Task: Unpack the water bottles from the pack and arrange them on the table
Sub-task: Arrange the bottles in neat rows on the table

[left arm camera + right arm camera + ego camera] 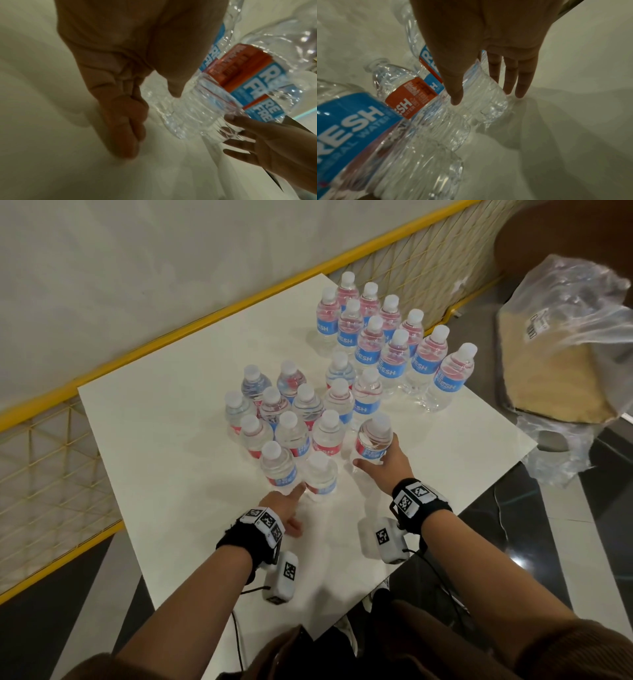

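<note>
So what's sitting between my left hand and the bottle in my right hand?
In the head view, the front bottle stands right beside your left hand; then a bare strip of table runs to the held bottle in your right hand.

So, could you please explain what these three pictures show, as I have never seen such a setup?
No machine here: a person works bare-handed, wearing three cameras. One picture comes from the head; the other two look along each wrist at the fingers. On the table stand two clusters of bottles. The right hand has one bottle between thumb and fingers. The left hand, fingers curled, touches the front bottle with one fingertip and holds nothing. The plastic wrap lies off the table, to the right.
</note>
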Demonstrator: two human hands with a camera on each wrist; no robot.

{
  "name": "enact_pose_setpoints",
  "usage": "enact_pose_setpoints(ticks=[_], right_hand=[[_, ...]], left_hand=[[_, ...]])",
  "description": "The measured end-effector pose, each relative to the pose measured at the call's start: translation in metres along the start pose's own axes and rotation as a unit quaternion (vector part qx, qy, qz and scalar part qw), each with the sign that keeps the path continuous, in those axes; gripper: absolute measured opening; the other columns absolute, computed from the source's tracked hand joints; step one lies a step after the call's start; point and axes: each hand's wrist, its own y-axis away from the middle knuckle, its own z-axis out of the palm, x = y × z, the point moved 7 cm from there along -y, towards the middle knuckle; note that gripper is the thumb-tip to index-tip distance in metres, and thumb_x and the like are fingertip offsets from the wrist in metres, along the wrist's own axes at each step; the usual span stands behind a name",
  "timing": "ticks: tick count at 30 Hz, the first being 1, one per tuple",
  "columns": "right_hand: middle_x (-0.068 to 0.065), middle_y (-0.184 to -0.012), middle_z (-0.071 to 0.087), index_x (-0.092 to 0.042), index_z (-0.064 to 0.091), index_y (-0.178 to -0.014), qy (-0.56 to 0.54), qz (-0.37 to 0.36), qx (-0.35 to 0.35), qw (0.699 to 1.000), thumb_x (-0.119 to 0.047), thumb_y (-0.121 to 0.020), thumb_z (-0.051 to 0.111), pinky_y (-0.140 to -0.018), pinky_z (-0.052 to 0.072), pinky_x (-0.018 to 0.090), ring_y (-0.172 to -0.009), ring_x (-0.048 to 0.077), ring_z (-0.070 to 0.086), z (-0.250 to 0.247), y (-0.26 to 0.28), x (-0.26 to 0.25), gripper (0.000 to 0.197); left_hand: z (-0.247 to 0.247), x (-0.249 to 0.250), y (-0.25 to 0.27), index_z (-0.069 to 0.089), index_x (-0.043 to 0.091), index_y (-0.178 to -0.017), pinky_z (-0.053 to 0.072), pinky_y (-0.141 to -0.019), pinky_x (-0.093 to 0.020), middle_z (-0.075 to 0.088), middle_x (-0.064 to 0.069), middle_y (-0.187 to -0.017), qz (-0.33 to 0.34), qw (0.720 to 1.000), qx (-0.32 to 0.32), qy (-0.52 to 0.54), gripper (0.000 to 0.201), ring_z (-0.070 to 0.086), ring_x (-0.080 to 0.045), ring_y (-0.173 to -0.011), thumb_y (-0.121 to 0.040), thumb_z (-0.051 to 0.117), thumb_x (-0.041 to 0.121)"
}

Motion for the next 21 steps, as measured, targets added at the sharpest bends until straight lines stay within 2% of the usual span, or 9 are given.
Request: enact_pose_setpoints(ticks=[1,3,4,6,8,11,14,16,21], right_hand=[[0.005,-0.133,0.053,-0.013,0.035,-0.134,-0.001,0.004,0.006,1.000,-0.023,-0.074,0.079,-0.086,0.038,0.021,-0.118,0.022,0.055,-0.002,0.001,0.003,0.074],[0.004,-0.130,0.053,-0.013,0.038,-0.131,-0.006,0.014,0.024,1.000,-0.024,-0.072,0.081,-0.086,0.040,0.022,-0.116,0.021,0.055,-0.008,0.002,0.011,0.074],[0.004,-0.128,0.054,-0.013,0.039,-0.129,-0.010,0.017,0.033,0.999,-0.024,-0.070,0.082,-0.087,0.042,0.024,-0.115,0.021,0.055,-0.011,0.002,0.014,0.074],[0.007,-0.124,0.054,-0.013,0.043,-0.129,-0.005,0.027,0.049,0.998,-0.028,-0.065,0.084,-0.094,0.047,0.034,-0.116,0.024,0.054,-0.019,0.000,0.022,0.078],[0.009,-0.122,0.054,-0.015,0.045,-0.129,0.001,0.033,0.044,0.998,-0.031,-0.063,0.084,-0.098,0.047,0.043,-0.115,0.026,0.055,-0.026,-0.003,0.029,0.078],[0.008,-0.127,0.056,-0.018,0.045,-0.131,-0.014,0.043,0.051,0.998,-0.030,-0.066,0.082,-0.100,0.046,0.043,-0.117,0.025,0.056,-0.042,-0.006,0.033,0.076],[0.008,-0.134,0.053,-0.015,0.039,-0.136,-0.033,0.058,0.066,0.996,-0.017,-0.077,0.077,-0.098,0.041,0.030,-0.121,0.026,0.052,-0.062,-0.008,0.038,0.070],[0.009,-0.136,0.050,-0.014,0.033,-0.138,-0.038,0.062,0.065,0.995,-0.014,-0.080,0.074,-0.095,0.041,0.031,-0.123,0.028,0.051,-0.074,-0.010,0.042,0.071],[0.009,-0.136,0.051,-0.013,0.026,-0.138,-0.032,0.061,0.034,0.997,-0.014,-0.083,0.070,-0.100,0.040,0.035,-0.126,0.025,0.048,-0.097,-0.026,0.049,0.071]], left_hand=[[0.008,0.001,0.004,0.055,-0.009,-0.087,0.059,-0.064,-0.034,0.066,-0.024,-0.073,-0.002,1.000,-0.024,0.007,0.055,0.069,-0.036,-0.069,-0.092,0.049,0.046],[0.022,0.010,0.011,0.050,-0.005,-0.097,0.058,-0.054,-0.028,0.063,-0.019,-0.078,0.037,0.999,-0.029,-0.019,0.034,0.065,-0.030,-0.064,-0.096,0.045,0.029],[0.028,0.014,0.013,0.048,0.001,-0.106,0.058,-0.058,-0.027,0.063,-0.015,-0.086,0.056,0.998,-0.022,-0.036,0.030,0.065,-0.026,-0.066,-0.092,0.050,0.028],[0.039,0.025,0.016,0.039,0.013,-0.130,0.056,-0.086,-0.032,0.061,-0.010,-0.113,0.121,0.987,-0.016,-0.108,0.066,0.069,-0.024,-0.086,-0.079,0.065,0.047],[0.045,0.040,0.024,0.027,0.016,-0.143,0.043,-0.099,-0.027,0.055,-0.008,-0.130,0.179,0.973,0.002,-0.143,0.093,0.060,-0.026,-0.113,-0.072,0.069,0.057],[0.057,0.064,0.028,0.044,0.014,-0.136,0.041,-0.098,-0.028,0.057,-0.007,-0.130,0.237,0.958,0.017,-0.162,0.076,0.054,-0.025,-0.121,-0.075,0.069,0.053],[0.078,0.089,0.026,0.058,0.013,-0.124,0.044,-0.095,-0.024,0.063,-0.005,-0.124,0.303,0.939,-0.018,-0.163,0.063,0.059,-0.021,-0.118,-0.073,0.075,0.046],[0.092,0.100,0.025,0.054,0.013,-0.126,0.039,-0.093,-0.020,0.061,-0.003,-0.128,0.312,0.935,-0.043,-0.163,0.062,0.057,-0.019,-0.119,-0.074,0.078,0.036],[0.120,0.131,0.014,0.044,0.013,-0.132,0.039,-0.097,-0.023,0.055,-0.004,-0.134,0.346,0.926,-0.038,-0.150,0.072,0.052,-0.020,-0.124,-0.073,0.079,0.034]])
